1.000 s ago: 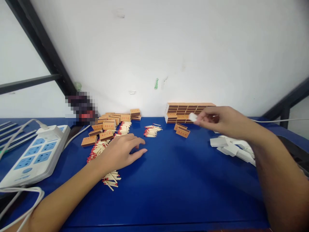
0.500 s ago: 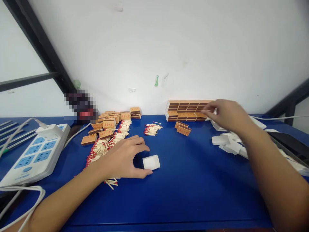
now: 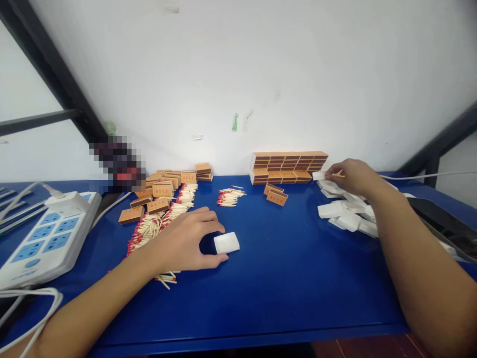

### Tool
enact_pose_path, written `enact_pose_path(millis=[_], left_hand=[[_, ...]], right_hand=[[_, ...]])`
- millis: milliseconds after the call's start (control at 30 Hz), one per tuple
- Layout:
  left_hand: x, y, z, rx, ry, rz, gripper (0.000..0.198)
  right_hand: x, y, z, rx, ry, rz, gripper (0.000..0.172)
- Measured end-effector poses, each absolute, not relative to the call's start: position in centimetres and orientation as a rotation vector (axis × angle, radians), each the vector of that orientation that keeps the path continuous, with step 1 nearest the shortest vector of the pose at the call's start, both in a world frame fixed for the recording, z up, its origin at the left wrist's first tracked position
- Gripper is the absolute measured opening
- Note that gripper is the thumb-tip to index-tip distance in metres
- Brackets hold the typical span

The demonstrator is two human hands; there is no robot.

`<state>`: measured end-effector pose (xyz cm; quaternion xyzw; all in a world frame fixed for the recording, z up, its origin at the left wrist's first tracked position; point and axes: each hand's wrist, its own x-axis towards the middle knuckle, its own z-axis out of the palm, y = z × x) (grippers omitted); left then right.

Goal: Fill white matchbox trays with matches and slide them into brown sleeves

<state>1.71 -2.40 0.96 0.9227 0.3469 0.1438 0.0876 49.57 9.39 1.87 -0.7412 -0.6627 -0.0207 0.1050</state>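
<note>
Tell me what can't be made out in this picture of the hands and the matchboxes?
All in the head view.
Pixelated patch, back left: blurred out.
Print on the matchbox sleeves: too small to read.
Right hand at the white trays: its fingers hide any grip.
Dark object: cut off by the right edge and forearm.
Matches: partly under the left hand.
</note>
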Motion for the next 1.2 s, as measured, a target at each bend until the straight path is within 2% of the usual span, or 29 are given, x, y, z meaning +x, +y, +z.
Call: enact_pose_path(millis=[167, 267, 367, 500, 600, 733, 800, 933, 1200], left_hand=[[1.6, -2.3, 0.9, 2.763, 1.023, 0.421, 0.028], [1.6, -2.2, 0.8, 2.789, 1.040, 0.420, 0.028], [1.4, -1.9, 0.9, 2.821, 1.051, 0.417, 0.029], [1.0, -1.5, 0.8, 2.845, 1.076, 0.421, 0.031], [0.9, -1.4, 0.6, 2.844, 1.069, 0.422, 0.030], [0.9, -1.4, 0.5, 2.848, 1.055, 0.437, 0.028], [1.0, -1.3, 0.5, 2.844, 1.059, 0.431, 0.028], [1.2, -1.4, 0.7, 2.823, 1.069, 0.412, 0.029], [1.0, -1.5, 0.8, 2.831, 1.066, 0.418, 0.027]], right_hand=[[46.9, 5.2, 6.6, -2.124, -1.824, -0.049, 0.021], [40.9, 2.0, 7.7, -1.658, -2.150, 0.368, 0.032], [34.2, -0.3, 6.5, -1.352, -2.508, 0.740, 0.026], [31.9, -0.6, 5.4, -1.278, -2.632, 0.918, 0.025], [36.9, 1.9, 6.1, -1.526, -2.317, 0.649, 0.034], [45.9, 6.5, 5.5, -2.136, -1.496, -0.131, 0.027], [48.5, 8.2, 4.3, -2.298, -1.356, -0.138, 0.033], [48.9, 9.9, 2.1, -2.527, -1.442, -0.004, 0.045], [47.1, 11.2, 0.5, -2.598, -1.451, 0.053, 0.044]])
